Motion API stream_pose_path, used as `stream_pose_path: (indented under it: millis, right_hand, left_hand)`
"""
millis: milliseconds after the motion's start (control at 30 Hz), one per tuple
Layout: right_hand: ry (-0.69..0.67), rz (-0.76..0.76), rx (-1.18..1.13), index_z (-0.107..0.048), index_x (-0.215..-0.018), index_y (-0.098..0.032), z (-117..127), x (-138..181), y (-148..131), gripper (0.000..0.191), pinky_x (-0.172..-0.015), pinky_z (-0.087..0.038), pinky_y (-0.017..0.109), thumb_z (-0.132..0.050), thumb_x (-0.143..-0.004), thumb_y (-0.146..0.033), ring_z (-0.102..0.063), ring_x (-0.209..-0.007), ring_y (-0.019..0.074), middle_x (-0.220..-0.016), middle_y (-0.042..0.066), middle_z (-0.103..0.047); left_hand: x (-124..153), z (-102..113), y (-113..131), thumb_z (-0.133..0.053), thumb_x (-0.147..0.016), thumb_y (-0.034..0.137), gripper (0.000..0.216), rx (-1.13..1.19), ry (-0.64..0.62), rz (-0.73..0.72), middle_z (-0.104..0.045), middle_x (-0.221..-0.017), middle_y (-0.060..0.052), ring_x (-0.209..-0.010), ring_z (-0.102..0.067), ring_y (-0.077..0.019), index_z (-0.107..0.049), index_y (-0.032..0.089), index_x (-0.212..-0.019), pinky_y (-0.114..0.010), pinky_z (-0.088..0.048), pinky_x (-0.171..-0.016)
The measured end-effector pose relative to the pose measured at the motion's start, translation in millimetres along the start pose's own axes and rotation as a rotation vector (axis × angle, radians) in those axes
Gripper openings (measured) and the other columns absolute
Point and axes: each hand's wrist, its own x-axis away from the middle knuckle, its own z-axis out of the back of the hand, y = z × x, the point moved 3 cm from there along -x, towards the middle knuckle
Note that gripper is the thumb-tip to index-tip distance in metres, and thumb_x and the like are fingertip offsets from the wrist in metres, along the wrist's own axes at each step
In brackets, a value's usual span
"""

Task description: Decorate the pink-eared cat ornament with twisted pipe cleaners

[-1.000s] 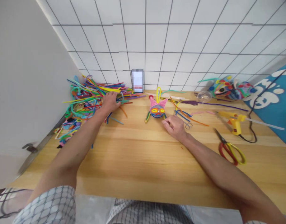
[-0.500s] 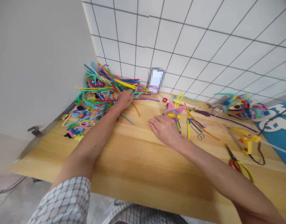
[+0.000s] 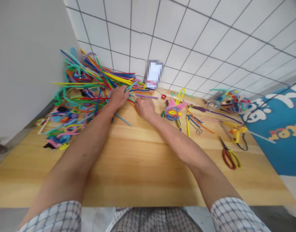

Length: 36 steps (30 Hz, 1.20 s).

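My left hand [image 3: 119, 97] is closed at the right edge of a heap of colourful pipe cleaners [image 3: 114, 78], and short teal ends stick out by its fingers. Close beside it, my right hand [image 3: 145, 107] has its fingers bent together at the tips of a few pipe cleaners; what they pinch is hidden. To the right of that hand lies a small figure [image 3: 172, 113] with pink ears, yellow ringed eyes and a yellow loop on top. Neither hand touches the figure.
A phone [image 3: 154, 74] leans on the tiled wall. Small scissors [image 3: 198, 130], red-and-yellow-handled pliers [image 3: 230, 158], a yellow glue gun [image 3: 236, 133] and a clear dome [image 3: 213, 105] lie rightward. Twisted pipe cleaner pieces [image 3: 63, 130] cover the left side. A colourful decorated piece [image 3: 233, 101] sits back right.
My right hand has moved left, away from the pink-eared figure, to beside my left hand. My left hand stays at the heap. The view has shifted, showing more of the right side.
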Motion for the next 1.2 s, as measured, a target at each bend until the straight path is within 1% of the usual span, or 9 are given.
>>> stream_pose_path:
  millis: [100, 267, 400, 633, 833, 933, 1033, 1133, 1200]
  right_hand:
    - [-0.005, -0.003, -0.017, -0.077, -0.111, -0.011, 2, 7, -3, 0.034, -0.099, -0.048, 0.041, -0.043, -0.107, -0.017, -0.069, -0.112, 0.0295, -0.116, 0.018, -0.078]
    - [-0.023, -0.044, -0.053, -0.076, -0.115, -0.013, 3, 29, -3, 0.035, -0.088, -0.054, 0.041, -0.043, -0.105, -0.017, -0.072, -0.103, 0.0308, -0.115, 0.019, -0.077]
    - [-0.028, 0.011, -0.018, -0.079, -0.103, -0.014, 8, 55, 0, 0.034, -0.080, -0.057, 0.038, -0.045, -0.103, -0.018, -0.074, -0.094, 0.0288, -0.104, 0.019, -0.078]
    - [-0.152, -0.032, 0.067, -0.075, -0.109, -0.015, 37, 103, 3, 0.031, -0.079, -0.052, 0.033, -0.044, -0.104, -0.018, -0.075, -0.097, 0.0261, -0.110, 0.015, -0.077]
    - [-0.172, -0.028, 0.061, -0.075, -0.108, -0.015, 36, 118, 3, 0.031, -0.078, -0.048, 0.032, -0.045, -0.105, -0.020, -0.074, -0.098, 0.0256, -0.108, 0.013, -0.077]
    - [-0.164, -0.028, 0.027, -0.074, -0.107, -0.016, 36, 125, 4, 0.028, -0.077, -0.047, 0.031, -0.047, -0.103, -0.019, -0.074, -0.098, 0.0249, -0.108, 0.011, -0.078]
    - [-0.185, -0.022, 0.001, -0.074, -0.104, -0.016, 38, 135, 4, 0.024, -0.074, -0.045, 0.031, -0.050, -0.101, -0.018, -0.074, -0.093, 0.0244, -0.104, 0.011, -0.079]
    - [-0.219, 0.031, -0.009, -0.074, -0.099, -0.015, 40, 148, 3, 0.023, -0.075, -0.045, 0.032, -0.051, -0.100, -0.016, -0.074, -0.090, 0.0243, -0.099, 0.011, -0.079]
    - [-0.229, 0.075, -0.022, -0.074, -0.096, -0.014, 40, 155, 2, 0.024, -0.078, -0.046, 0.032, -0.050, -0.100, -0.015, -0.074, -0.091, 0.0241, -0.097, 0.011, -0.079]
  left_hand:
    - [-2, -1, -2, -0.057, -0.094, 0.042, 0.027, 0.024, 0.012, -0.005, -0.074, -0.110, -0.015, -0.121, -0.063, -0.0401, -0.071, 0.021, -0.102, -0.056, -0.037, -0.111]
    - [7, 1, 10, -0.050, -0.100, 0.028, 0.023, -0.172, 0.002, -0.030, -0.073, -0.109, -0.012, -0.116, -0.064, -0.0295, -0.068, 0.016, -0.109, -0.044, -0.045, -0.105]
    - [9, 1, 15, -0.056, -0.097, 0.025, 0.016, -0.239, -0.002, -0.057, -0.074, -0.109, -0.014, -0.110, -0.065, -0.0316, -0.070, 0.017, -0.103, -0.046, -0.047, -0.101]
    - [12, 2, 18, -0.057, -0.096, 0.023, 0.018, -0.274, -0.005, -0.092, -0.074, -0.110, -0.014, -0.110, -0.064, -0.0304, -0.071, 0.016, -0.104, -0.043, -0.047, -0.102]
    - [11, 3, 15, -0.055, -0.094, 0.020, 0.020, -0.273, 0.020, -0.100, -0.072, -0.115, -0.016, -0.116, -0.064, -0.0310, -0.070, 0.015, -0.107, -0.044, -0.049, -0.106]
    - [8, 4, 10, -0.054, -0.093, 0.018, 0.030, -0.213, 0.080, -0.086, -0.068, -0.127, -0.019, -0.125, -0.061, -0.0318, -0.066, 0.013, -0.120, -0.046, -0.048, -0.111]
    - [6, 4, 6, -0.060, -0.087, 0.015, 0.063, -0.142, 0.150, -0.101, -0.048, -0.157, -0.022, -0.151, -0.042, -0.0330, -0.049, 0.011, -0.149, -0.046, -0.037, -0.125]
    - [3, 1, 5, -0.062, -0.083, 0.014, 0.087, -0.196, 0.107, -0.106, -0.028, -0.172, -0.021, -0.161, -0.026, -0.0333, -0.030, 0.009, -0.164, -0.046, -0.031, -0.130]
    - [3, -2, 6, -0.060, -0.085, 0.015, 0.086, -0.277, 0.044, -0.100, -0.029, -0.172, -0.020, -0.159, -0.030, -0.0346, -0.028, 0.008, -0.165, -0.048, -0.031, -0.130]
